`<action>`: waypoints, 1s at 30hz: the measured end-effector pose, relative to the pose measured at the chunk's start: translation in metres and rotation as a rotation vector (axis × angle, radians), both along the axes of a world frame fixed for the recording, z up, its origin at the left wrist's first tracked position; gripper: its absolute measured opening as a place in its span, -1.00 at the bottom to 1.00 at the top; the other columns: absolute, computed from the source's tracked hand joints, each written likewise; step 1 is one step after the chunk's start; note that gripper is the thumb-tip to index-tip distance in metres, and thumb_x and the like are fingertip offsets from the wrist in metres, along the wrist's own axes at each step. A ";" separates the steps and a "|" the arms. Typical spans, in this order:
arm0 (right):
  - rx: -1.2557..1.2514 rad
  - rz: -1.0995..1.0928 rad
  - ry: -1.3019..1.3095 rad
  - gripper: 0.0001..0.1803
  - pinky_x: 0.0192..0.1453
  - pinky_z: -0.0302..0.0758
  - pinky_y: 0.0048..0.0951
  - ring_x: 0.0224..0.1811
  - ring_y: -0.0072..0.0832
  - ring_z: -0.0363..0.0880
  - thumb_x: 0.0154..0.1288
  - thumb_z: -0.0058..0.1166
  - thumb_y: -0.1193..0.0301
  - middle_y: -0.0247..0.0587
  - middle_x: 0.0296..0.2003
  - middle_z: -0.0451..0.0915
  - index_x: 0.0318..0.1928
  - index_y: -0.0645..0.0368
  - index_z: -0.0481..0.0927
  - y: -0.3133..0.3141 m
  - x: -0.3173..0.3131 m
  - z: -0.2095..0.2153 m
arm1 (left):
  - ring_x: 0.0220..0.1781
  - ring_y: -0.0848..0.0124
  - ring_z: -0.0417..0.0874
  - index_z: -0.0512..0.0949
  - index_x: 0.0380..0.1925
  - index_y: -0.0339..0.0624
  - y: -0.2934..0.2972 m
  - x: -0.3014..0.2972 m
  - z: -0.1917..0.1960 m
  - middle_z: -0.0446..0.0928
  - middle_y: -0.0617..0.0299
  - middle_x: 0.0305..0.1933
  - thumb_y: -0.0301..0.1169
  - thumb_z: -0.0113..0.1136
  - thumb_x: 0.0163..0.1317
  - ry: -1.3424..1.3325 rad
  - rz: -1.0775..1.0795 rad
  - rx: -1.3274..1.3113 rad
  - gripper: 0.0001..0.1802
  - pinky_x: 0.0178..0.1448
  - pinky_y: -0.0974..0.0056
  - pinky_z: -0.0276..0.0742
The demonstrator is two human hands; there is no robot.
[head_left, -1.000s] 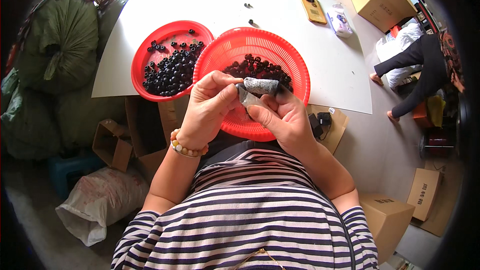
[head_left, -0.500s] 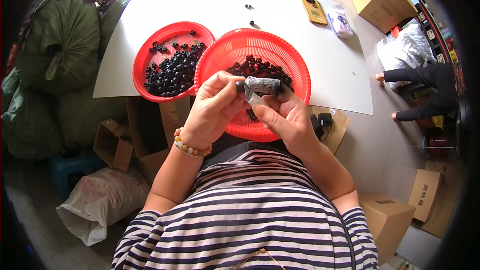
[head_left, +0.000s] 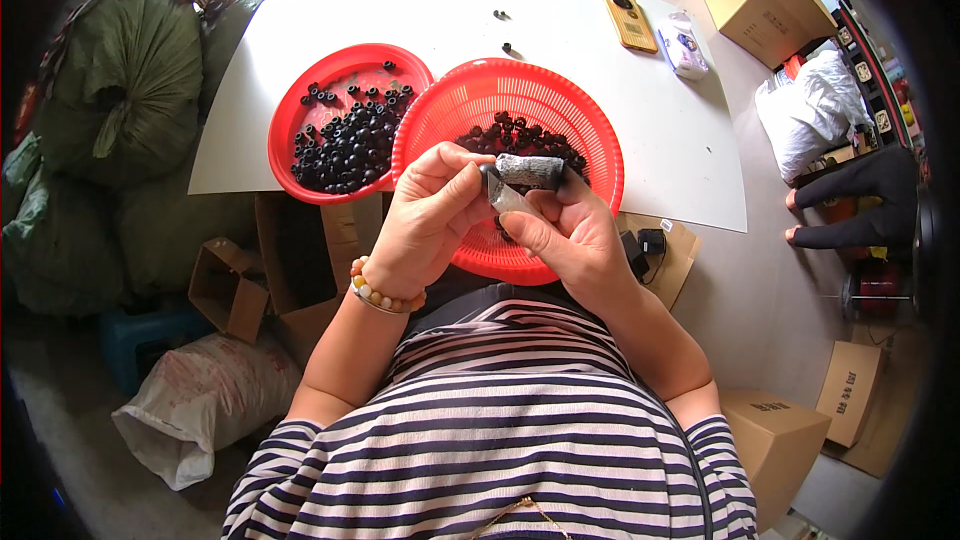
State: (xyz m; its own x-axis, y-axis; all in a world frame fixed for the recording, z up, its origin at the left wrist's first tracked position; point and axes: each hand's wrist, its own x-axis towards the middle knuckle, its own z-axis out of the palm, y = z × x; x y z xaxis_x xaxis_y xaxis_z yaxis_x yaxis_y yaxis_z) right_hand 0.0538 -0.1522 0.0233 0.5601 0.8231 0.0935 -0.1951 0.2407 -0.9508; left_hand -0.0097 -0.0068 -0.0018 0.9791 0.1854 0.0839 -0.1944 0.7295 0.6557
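In front of my body, over a red slotted basket (head_left: pixel 560 90), both hands meet at a small hand tool. My right hand (head_left: pixel 572 235) grips this tool (head_left: pixel 528 171), which has grey wrapped arms and dark ends; its exact kind is unclear. Pinched between the thumb and fingers of my left hand (head_left: pixel 440 190), a small black round part (head_left: pixel 489 172) touches the tool's near end. Many similar black parts (head_left: pixel 540 140) lie in the basket, partly hidden by my hands. More black ring-like pieces (head_left: pixel 360 145) fill a shallow red basin (head_left: pixel 285 110) at the left.
On the white table (head_left: pixel 690 160) lie two loose black pieces (head_left: pixel 507 47), a gold phone (head_left: pixel 629 20) and a white-purple packet (head_left: pixel 683 45). Cardboard boxes (head_left: pixel 765 0) stand right; green sacks (head_left: pixel 125 90) are piled left. A person in dark trousers (head_left: pixel 865 200) is at far right.
The black part in my left fingers has shifted slightly right, closer against the tool. My right hand stays nearly still. The person at far right has moved their legs closer together.
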 end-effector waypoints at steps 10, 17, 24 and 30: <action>-0.033 -0.021 0.134 -0.70 -0.28 0.30 -0.70 -0.35 -0.78 0.32 0.21 -0.07 0.46 -0.38 -0.32 0.46 -0.04 0.23 0.32 -0.002 0.005 0.000 | -0.30 0.50 0.53 0.42 -0.35 -0.19 0.002 0.003 -0.002 0.49 0.23 -0.33 -0.46 -0.06 0.21 0.017 -0.028 -0.044 -0.92 -0.17 0.33 0.53; 0.008 -0.119 0.110 -0.52 -0.43 0.20 -0.85 -0.43 -0.82 0.31 0.16 0.04 0.30 -0.39 -0.29 0.45 0.04 0.22 0.25 0.009 0.004 -0.006 | -0.31 0.48 0.53 0.39 -0.36 -0.22 -0.010 -0.003 0.001 0.48 0.22 -0.31 -0.44 -0.02 0.19 0.094 -0.093 0.053 -0.91 -0.20 0.37 0.51; -0.087 -0.228 0.156 -0.75 -0.55 0.12 -0.79 -0.58 -0.85 0.16 0.20 -0.01 0.39 -0.48 -0.49 0.40 -0.13 0.16 0.35 0.003 0.010 -0.008 | -0.42 0.60 0.49 0.40 -0.29 -0.24 0.003 -0.006 0.006 0.41 0.31 -0.43 -0.42 -0.05 0.21 0.143 -0.002 0.063 -0.86 -0.32 0.46 0.52; -0.118 -0.253 0.110 -0.75 -0.57 0.09 -0.80 -0.59 -0.85 0.16 0.18 0.01 0.39 -0.50 -0.50 0.39 -0.13 0.16 0.36 -0.002 0.014 -0.011 | -0.53 0.71 0.31 0.47 -0.26 -0.26 0.043 -0.008 0.003 0.30 0.42 -0.53 -0.43 -0.10 0.24 0.186 0.438 0.563 -0.81 -0.51 0.59 0.35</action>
State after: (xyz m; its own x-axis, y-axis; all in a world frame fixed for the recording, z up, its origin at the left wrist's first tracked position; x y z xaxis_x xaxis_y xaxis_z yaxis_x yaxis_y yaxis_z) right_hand 0.0683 -0.1539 0.0119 0.7504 0.6576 -0.0670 -0.2462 0.1840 -0.9516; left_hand -0.0174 0.0361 0.0016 0.8323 0.5409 0.1213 -0.2397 0.1539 0.9586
